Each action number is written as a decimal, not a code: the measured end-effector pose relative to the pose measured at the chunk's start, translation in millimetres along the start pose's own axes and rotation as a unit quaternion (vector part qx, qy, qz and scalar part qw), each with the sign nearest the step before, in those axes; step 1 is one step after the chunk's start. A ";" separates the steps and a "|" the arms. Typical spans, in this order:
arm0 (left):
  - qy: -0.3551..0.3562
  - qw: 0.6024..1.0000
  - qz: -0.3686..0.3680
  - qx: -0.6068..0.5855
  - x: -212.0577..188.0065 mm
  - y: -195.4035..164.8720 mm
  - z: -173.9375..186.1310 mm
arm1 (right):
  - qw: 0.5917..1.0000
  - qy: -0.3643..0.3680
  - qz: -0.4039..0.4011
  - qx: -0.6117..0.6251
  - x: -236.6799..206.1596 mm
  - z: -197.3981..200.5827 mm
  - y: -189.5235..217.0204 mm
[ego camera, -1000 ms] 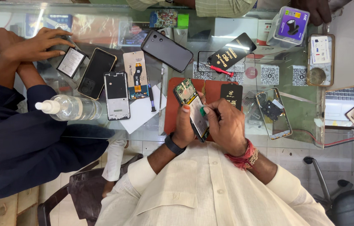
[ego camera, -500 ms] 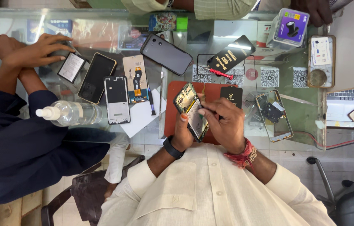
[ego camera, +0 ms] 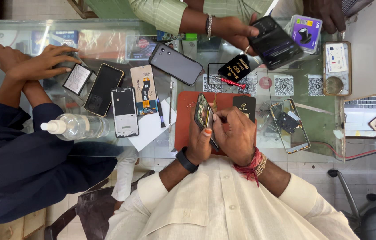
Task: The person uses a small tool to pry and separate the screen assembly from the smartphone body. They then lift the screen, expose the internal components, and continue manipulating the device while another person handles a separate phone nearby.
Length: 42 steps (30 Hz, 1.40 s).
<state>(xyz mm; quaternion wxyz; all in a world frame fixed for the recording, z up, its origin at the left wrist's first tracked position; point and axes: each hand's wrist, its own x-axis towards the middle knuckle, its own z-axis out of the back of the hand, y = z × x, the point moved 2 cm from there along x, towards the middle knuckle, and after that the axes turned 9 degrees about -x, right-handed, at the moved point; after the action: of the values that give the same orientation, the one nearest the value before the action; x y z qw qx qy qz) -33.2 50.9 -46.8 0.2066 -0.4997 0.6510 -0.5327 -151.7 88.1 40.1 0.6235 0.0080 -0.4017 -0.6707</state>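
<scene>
My left hand (ego camera: 200, 143) grips an opened phone body (ego camera: 202, 116), held on edge above a red work mat (ego camera: 185, 106) on the glass counter (ego camera: 321, 129). My right hand (ego camera: 237, 133) presses against the phone's right side, fingertips pinched near its upper edge; what they pinch is too small to tell. A black band circles my left wrist and red threads and beads my right wrist. A small black battery pack (ego camera: 244, 106) lies on the mat just above my right hand.
Left of the mat lie a phone frame (ego camera: 124, 112), a display panel (ego camera: 143, 90), a black phone (ego camera: 104, 90) and a clear spray bottle (ego camera: 76, 126). A person in navy rests their hands at the left. Across the counter another person holds a dark phone (ego camera: 275, 42).
The phone has been turned from tilted flat to nearly on edge between my hands. Across the counter, a hand has picked up the dark phone.
</scene>
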 end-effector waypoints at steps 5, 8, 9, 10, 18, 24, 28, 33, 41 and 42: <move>-0.017 1.000 0.002 -0.017 -3.6 -3.3 -7.6 | 1.000 -0.002 -0.014 0.012 -6.7 -1.8 -5.8; -0.034 0.999 -0.003 -0.015 -8.4 -1.9 -12.6 | 0.999 -0.003 -0.027 0.025 -11.0 -4.6 -10.9; -0.042 0.999 -0.009 -0.010 -10.0 -0.5 -14.4 | 0.999 -0.004 -0.032 0.036 -12.7 -5.1 -12.5; -0.050 0.999 -0.015 -0.005 -12.0 0.9 -16.0 | 0.998 -0.004 -0.038 0.046 -14.1 -4.9 -14.4; -0.106 0.992 -0.020 -0.067 -32.7 19.7 -32.4 | 0.977 0.068 -0.017 0.204 -20.1 14.1 -33.7; -0.114 0.993 -0.020 -0.025 -47.2 27.5 -52.6 | 0.982 0.086 -0.018 0.165 -24.2 27.4 -43.8; -0.113 0.992 -0.039 0.041 -49.5 22.7 -59.5 | 0.992 0.044 0.068 0.095 -26.9 32.7 -38.3; -0.101 0.993 -0.048 0.032 -38.1 17.6 -59.1 | 0.996 0.009 0.013 0.088 -28.0 24.6 -35.2; -0.081 0.943 0.038 -0.320 -19.0 11.6 -26.7 | 0.920 0.063 -0.219 0.320 -25.5 8.5 -40.5; -0.091 0.932 0.053 -0.346 -16.5 9.7 -19.0 | 0.935 0.056 -0.212 0.279 -27.9 12.3 -37.0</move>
<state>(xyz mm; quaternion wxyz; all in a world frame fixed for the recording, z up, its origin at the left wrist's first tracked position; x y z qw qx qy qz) -45.7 73.9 -53.3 0.1071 -0.5508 0.7993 -0.2151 -182.5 114.4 14.5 0.4609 0.3038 -0.5262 -0.6468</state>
